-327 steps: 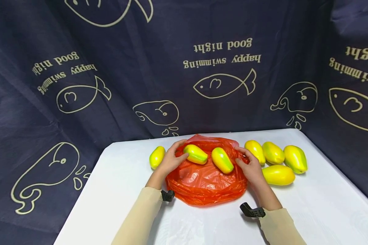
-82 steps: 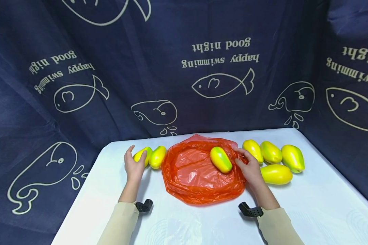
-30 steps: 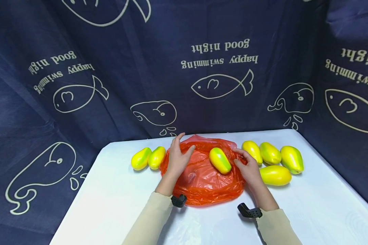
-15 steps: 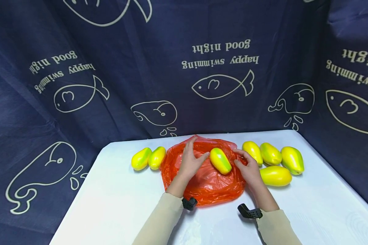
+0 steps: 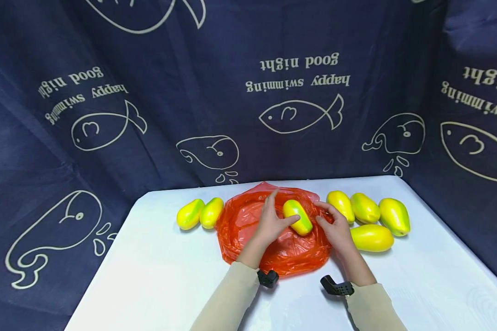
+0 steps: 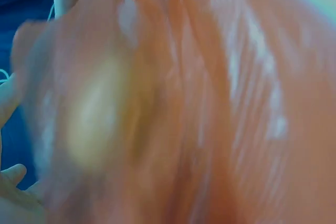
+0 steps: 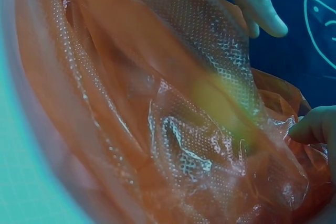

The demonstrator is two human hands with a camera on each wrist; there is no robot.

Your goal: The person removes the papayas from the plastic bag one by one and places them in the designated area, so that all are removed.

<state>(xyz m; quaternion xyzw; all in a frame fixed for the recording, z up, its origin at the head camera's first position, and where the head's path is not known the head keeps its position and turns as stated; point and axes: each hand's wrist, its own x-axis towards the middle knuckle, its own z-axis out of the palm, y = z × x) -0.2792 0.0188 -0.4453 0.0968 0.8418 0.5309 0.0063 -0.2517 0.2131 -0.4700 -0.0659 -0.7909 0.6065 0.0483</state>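
A red plastic bag lies with its mouth spread wide in mid-table, and a yellow-green papaya rests inside. My left hand reaches over the bag, its thumb across the papaya's near side and its fingers extended to the left of it; contact is not clear. My right hand pinches the bag's right rim. In the left wrist view the papaya shows blurred through the plastic, beside my left thumb. The right wrist view has my right thumb against the crumpled plastic.
Two papayas lie left of the bag, an outer papaya and an inner papaya. Several more sit to the right, among them a long papaya by my right wrist. A dark printed cloth hangs behind the white table.
One of two papayas in the bag now lies on the table at left, set there by my left hand. That hand has since moved right to the other papaya. My right hand keeps its place.
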